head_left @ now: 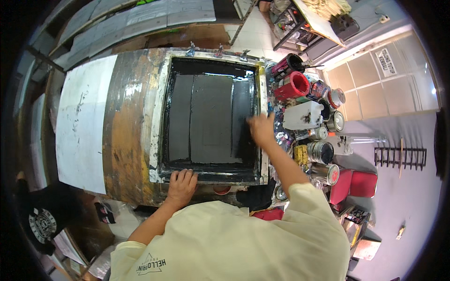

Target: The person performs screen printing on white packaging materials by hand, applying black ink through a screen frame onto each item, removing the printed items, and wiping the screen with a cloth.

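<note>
A screen printing frame (159,117) with pale, ink-stained edges lies flat on the table before me. Its mesh (211,117) is dark grey, with wet black ink along the far end and right side. My left hand (182,187) is at the near edge of the frame, fingers bent over the rim. Over the right part of the mesh, my right hand (261,130) is closed, its fingers toward the black ink. Whatever it holds, if anything, cannot be made out against the dark surface. Metal clamps (219,50) stand along the far edge.
Paint cans (320,152), a red tub (293,85) and a white container (302,116) crowd the table's right side. A white sheet (84,122) covers the left end of the stained board (129,117). Shelving (140,35) stands beyond. A red chair (362,183) is at the right.
</note>
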### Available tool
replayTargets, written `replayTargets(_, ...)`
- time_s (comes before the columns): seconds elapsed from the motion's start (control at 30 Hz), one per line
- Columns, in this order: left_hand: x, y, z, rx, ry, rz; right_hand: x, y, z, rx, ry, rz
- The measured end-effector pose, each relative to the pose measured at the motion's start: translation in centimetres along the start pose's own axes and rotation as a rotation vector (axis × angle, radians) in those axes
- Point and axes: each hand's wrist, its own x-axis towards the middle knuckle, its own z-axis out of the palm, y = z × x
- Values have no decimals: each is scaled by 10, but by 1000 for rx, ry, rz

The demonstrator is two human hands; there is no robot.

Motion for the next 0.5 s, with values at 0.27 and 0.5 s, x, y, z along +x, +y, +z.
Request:
replayTargets(0.27,-1,-7,3,8,-17,9,132,62,22,-67,-56,134)
replayTargets(0.5,2,-3,3,-27,-3,-16,-85,-23,-56,138,-366,-267)
